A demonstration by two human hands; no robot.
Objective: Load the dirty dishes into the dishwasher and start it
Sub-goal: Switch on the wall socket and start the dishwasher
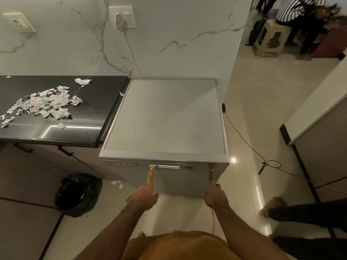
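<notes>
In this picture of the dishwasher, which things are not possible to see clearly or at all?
1. Inside of the dishwasher: head view, the closed door hides racks and any dishes.
2. Markings on the control panel: head view, too small and seen at a steep angle.
3. Whether the left hand and right hand actually press anything: head view, fingertip contact is too small and dim.

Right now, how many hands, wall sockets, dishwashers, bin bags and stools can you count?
Hands: 2, left hand and right hand
Sockets: 2
Dishwasher: 1
Bin bag: 1
Stool: 1
Total: 7
</notes>
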